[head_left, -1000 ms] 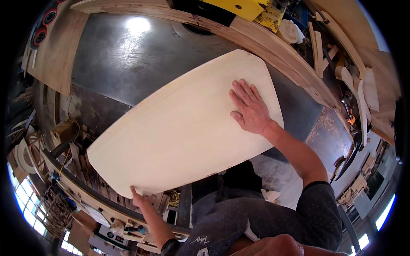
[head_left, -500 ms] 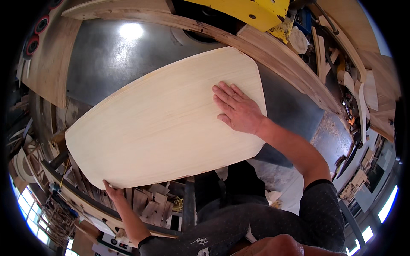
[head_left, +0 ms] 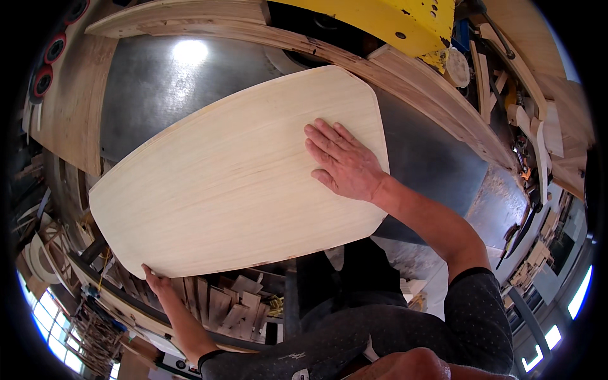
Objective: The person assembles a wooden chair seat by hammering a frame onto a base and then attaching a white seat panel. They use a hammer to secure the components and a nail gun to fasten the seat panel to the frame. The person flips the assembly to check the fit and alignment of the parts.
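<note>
A large pale wooden panel (head_left: 215, 190) with cut-off corners and a curved far edge lies on a grey metal machine table (head_left: 152, 82), its near edge reaching out beyond the table. My right hand (head_left: 345, 158) rests flat on the panel's right part, fingers spread and palm down. At the near left corner my left hand (head_left: 157, 280) grips the panel's edge, thumb on top; the other fingers are mostly hidden beneath. The far right corner of the panel is close to the wooden fence (head_left: 354, 66).
Beyond the fence stands a yellow machine housing (head_left: 380, 25). Wood offcuts (head_left: 231, 304) are piled below the near edge. A wooden board (head_left: 73, 107) stands at the left, beside red-rimmed wheels (head_left: 43, 82). Sawdust (head_left: 497, 196) covers the table's right end.
The panel has shifted a little to the left along the table, and both hands have moved with it. The whole view has turned slightly.
</note>
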Demonstrator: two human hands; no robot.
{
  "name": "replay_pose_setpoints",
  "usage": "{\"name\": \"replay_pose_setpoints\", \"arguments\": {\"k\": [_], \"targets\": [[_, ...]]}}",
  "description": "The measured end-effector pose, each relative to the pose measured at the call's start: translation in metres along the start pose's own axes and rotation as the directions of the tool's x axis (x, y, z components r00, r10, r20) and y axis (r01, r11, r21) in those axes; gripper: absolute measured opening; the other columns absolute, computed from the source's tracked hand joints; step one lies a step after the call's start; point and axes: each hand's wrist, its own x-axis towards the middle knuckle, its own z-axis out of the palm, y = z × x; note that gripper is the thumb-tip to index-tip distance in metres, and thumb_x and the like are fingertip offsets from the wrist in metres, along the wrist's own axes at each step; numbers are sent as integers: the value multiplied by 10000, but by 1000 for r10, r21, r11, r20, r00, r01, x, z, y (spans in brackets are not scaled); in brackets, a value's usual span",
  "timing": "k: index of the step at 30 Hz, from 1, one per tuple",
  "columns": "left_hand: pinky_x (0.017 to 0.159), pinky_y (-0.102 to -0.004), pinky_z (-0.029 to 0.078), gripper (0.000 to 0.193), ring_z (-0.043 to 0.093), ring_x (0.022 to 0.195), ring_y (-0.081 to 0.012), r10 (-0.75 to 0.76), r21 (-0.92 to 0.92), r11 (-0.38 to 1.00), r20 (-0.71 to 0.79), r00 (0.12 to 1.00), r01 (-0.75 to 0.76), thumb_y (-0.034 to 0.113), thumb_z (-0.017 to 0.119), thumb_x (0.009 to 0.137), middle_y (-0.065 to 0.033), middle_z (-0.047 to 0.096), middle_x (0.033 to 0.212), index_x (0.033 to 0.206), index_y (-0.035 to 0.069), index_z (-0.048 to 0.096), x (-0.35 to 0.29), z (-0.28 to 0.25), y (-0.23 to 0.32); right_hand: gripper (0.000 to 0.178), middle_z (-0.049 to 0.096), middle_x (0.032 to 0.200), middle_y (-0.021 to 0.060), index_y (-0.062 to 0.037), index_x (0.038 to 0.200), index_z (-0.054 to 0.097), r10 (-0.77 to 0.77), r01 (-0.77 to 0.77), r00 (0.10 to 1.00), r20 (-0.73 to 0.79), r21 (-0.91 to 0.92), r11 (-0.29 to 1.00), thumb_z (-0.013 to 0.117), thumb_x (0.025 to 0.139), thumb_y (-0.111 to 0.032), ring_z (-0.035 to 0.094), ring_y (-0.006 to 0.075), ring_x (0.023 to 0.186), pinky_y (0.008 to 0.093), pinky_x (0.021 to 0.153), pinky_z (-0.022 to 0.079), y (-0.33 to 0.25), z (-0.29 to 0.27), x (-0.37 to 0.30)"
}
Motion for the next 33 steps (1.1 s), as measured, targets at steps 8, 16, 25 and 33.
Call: {"name": "replay_pose_setpoints", "arguments": {"k": [8, 16, 25, 33], "targets": [[1152, -453, 449, 592, 511, 1368, -298, 39, 9, 999, 2, 999, -39, 460, 566, 1058, -92, 514, 1538, 1499, 71, 500, 11, 8, 16, 588, 372, 1650, 99, -20, 1472, 510, -3, 5, 999, -50, 32, 999, 612, 995, -348, 262, 263, 1565, 432, 1290, 212, -6, 2, 14], [1150, -454, 452, 560, 502, 1372, -297, 78, 4, 997, 39, 996, -79, 440, 547, 1070, -85, 508, 1542, 1499, 83, 505, 22, 1, 31, 582, 374, 1648, 96, -19, 1474, 509, -7, 9, 999, -52, 46, 999, 601, 1004, -348, 258, 259, 1566, 427, 1294, 199, -11, 3, 25], [1165, -473, 431, 571, 488, 1390, -308, 47, 20, 999, -7, 999, -46, 444, 545, 1070, -89, 500, 1551, 1509, 83, 492, 26, 18, 26, 591, 366, 1654, 92, -23, 1491, 497, -7, 8, 999, -49, 26, 1000, 586, 1014, -361, 245, 256, 1572, 426, 1299, 189, -11, 7, 29], [1173, -476, 424, 582, 489, 1394, -309, 33, -13, 999, 52, 998, -33, 457, 548, 1065, -94, 494, 1559, 1505, 81, 493, 33, 6, 35, 596, 351, 1663, 81, -27, 1493, 503, -13, 14, 999, -34, 18, 1000, 557, 1028, -396, 214, 244, 1581, 422, 1306, 164, -11, 8, 32]]}}
